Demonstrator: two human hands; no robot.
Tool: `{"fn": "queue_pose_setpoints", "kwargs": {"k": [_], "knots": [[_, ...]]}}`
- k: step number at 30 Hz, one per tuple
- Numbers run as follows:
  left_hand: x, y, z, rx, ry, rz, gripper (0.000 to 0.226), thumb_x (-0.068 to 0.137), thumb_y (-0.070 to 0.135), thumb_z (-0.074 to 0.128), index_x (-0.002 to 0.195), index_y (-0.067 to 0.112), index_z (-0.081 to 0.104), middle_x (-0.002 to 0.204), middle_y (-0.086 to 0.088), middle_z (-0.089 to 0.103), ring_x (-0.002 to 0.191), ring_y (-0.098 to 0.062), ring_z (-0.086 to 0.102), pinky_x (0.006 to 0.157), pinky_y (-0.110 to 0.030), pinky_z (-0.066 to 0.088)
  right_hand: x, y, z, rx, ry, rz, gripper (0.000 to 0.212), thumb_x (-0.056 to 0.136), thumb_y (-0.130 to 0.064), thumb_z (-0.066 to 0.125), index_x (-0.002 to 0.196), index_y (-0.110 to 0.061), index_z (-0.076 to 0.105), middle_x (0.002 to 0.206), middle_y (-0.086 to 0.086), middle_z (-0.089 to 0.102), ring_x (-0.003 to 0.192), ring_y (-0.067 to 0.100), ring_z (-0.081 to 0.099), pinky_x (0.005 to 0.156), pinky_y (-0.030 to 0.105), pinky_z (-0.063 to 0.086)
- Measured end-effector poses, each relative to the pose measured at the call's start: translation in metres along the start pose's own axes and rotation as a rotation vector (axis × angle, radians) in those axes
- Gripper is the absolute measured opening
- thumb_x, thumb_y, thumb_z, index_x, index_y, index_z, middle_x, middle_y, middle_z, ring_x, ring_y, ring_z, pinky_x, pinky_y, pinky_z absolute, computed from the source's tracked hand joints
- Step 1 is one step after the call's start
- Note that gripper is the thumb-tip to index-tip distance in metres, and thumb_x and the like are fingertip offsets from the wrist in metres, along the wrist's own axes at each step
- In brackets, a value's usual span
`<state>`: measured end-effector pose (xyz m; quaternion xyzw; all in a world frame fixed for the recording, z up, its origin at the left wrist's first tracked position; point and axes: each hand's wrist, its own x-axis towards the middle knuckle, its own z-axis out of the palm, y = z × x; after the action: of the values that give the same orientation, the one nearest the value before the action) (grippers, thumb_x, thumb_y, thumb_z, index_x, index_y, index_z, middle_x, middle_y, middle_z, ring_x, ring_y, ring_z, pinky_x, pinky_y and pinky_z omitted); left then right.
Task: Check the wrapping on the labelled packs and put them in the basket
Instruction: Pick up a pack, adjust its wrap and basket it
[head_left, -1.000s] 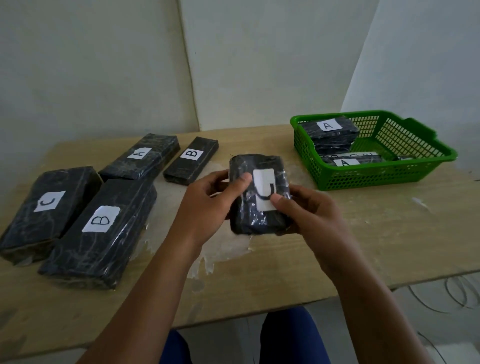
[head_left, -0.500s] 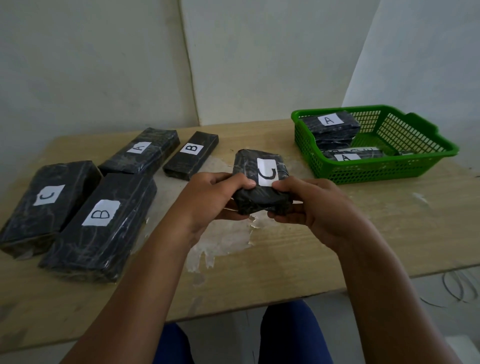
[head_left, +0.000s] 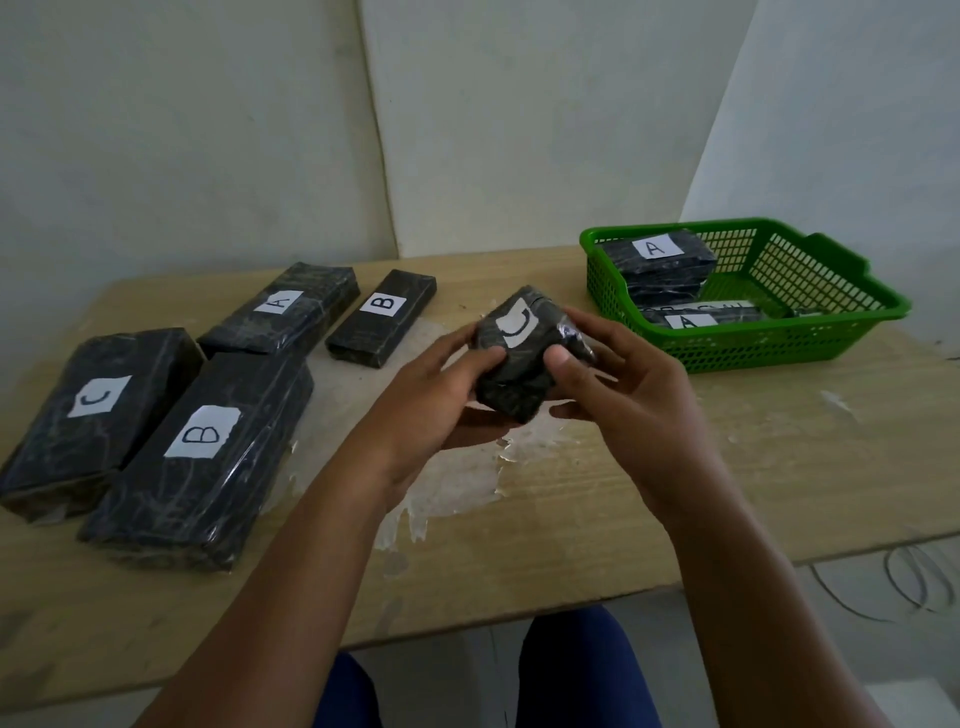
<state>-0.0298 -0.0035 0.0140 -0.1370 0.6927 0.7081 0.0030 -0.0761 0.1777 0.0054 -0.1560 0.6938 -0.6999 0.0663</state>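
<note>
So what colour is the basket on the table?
Green, a plastic mesh basket, clearest in the head view.

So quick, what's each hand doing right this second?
Left hand: grips the pack labelled C from its left side.
Right hand: holds the same pack from the right, thumb pressed on its front.

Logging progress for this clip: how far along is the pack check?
Done: two A-labelled packs lie in the green basket. In hand: left hand and right hand hold a C pack above the table. Left: the A pack, two B packs and another C pack.
</note>
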Motion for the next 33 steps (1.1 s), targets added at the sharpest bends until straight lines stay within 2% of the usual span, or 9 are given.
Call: {"fn": "queue_pose_setpoints", "kwargs": {"k": [3, 6, 8, 11, 14, 19, 23, 28, 33], "knots": [[0.001, -0.002, -0.001, 0.284, 0.052, 0.132, 0.042, 0.104, 0.044, 0.056, 0.146, 0.049, 0.054, 0.145, 0.020, 0.055, 0.131, -0.004, 0.055, 0.110, -0.038, 0.049, 0.001, -0.005, -0.003, -0.125, 0.055, -0.045, 0.044, 0.077, -0.049, 0.076, 0.120, -0.038, 0.075, 0.105, -0.006, 0.080, 0.086, 0.007, 0.079, 0.071, 0.023, 0.061], [-0.001, 0.000, -0.003, 0.243, -0.065, 0.316, 0.046, 0.105, 0.027, 0.056, 0.144, 0.053, 0.054, 0.152, 0.022, 0.053, 0.137, 0.003, 0.052, 0.106, -0.025, 0.048, 0.002, -0.006, -0.005, -0.235, 0.006, -0.043, 0.037, 0.074, -0.062, 0.071, 0.107, -0.047, 0.077, 0.094, -0.010, 0.081, 0.079, 0.008, 0.078, 0.075, 0.033, 0.064], [0.000, -0.001, -0.004, 0.254, -0.142, 0.356, 0.046, 0.096, 0.037, 0.067, 0.139, 0.051, 0.061, 0.144, 0.020, 0.063, 0.127, 0.000, 0.063, 0.100, -0.027, 0.056, 0.003, -0.006, -0.004, -0.261, -0.005, -0.030, 0.047, 0.078, -0.066, 0.069, 0.119, -0.045, 0.077, 0.097, -0.012, 0.081, 0.084, 0.008, 0.078, 0.086, 0.044, 0.065], [0.003, -0.005, -0.004, 0.273, -0.069, 0.425, 0.046, 0.090, 0.035, 0.075, 0.135, 0.045, 0.067, 0.136, 0.019, 0.069, 0.122, -0.008, 0.069, 0.098, -0.035, 0.061, 0.003, -0.008, -0.003, -0.264, -0.026, -0.017, 0.055, 0.093, -0.054, 0.069, 0.145, -0.034, 0.063, 0.107, -0.025, 0.077, 0.098, 0.006, 0.077, 0.094, 0.049, 0.062], [0.001, -0.008, 0.001, 0.245, 0.024, 0.514, 0.038, 0.094, 0.024, 0.077, 0.129, 0.034, 0.072, 0.125, 0.014, 0.074, 0.116, -0.004, 0.071, 0.090, -0.027, 0.062, 0.000, -0.010, -0.004, -0.245, 0.017, -0.079, 0.045, 0.095, -0.039, 0.073, 0.139, -0.031, 0.069, 0.105, -0.015, 0.079, 0.097, 0.010, 0.078, 0.089, 0.045, 0.065], [-0.004, -0.006, 0.010, 0.290, 0.183, 0.709, 0.024, 0.089, 0.016, 0.073, 0.111, 0.024, 0.074, 0.109, 0.018, 0.075, 0.107, 0.004, 0.071, 0.081, -0.011, 0.056, -0.008, -0.011, 0.002, -0.251, -0.005, -0.186, 0.035, 0.097, -0.023, 0.074, 0.130, -0.034, 0.073, 0.104, -0.013, 0.074, 0.088, 0.003, 0.074, 0.076, 0.022, 0.062], [-0.007, -0.005, 0.011, 0.246, 0.179, 0.756, 0.025, 0.086, 0.012, 0.070, 0.105, 0.029, 0.071, 0.111, 0.020, 0.074, 0.107, 0.004, 0.072, 0.079, -0.013, 0.058, -0.011, -0.012, 0.004, -0.208, -0.009, -0.233, 0.036, 0.095, -0.017, 0.075, 0.122, -0.040, 0.074, 0.098, -0.011, 0.067, 0.084, 0.002, 0.070, 0.076, 0.018, 0.059], [-0.008, -0.003, 0.012, 0.241, 0.186, 0.764, 0.026, 0.087, 0.012, 0.072, 0.102, 0.033, 0.070, 0.111, 0.020, 0.073, 0.105, 0.004, 0.073, 0.079, -0.014, 0.059, -0.011, -0.012, 0.005, -0.187, 0.008, -0.253, 0.035, 0.096, -0.015, 0.074, 0.124, -0.035, 0.075, 0.100, -0.005, 0.068, 0.084, 0.002, 0.070, 0.077, 0.021, 0.061], [-0.004, 0.003, 0.009, 0.171, 0.262, 0.546, 0.009, 0.096, 0.019, 0.073, 0.104, 0.023, 0.074, 0.098, 0.010, 0.078, 0.091, -0.001, 0.076, 0.066, -0.015, 0.057, -0.011, -0.006, 0.002, -0.279, -0.056, -0.186, 0.056, 0.092, -0.032, 0.078, 0.145, -0.036, 0.060, 0.121, -0.015, 0.073, 0.107, -0.002, 0.071, 0.088, 0.025, 0.060]]}}
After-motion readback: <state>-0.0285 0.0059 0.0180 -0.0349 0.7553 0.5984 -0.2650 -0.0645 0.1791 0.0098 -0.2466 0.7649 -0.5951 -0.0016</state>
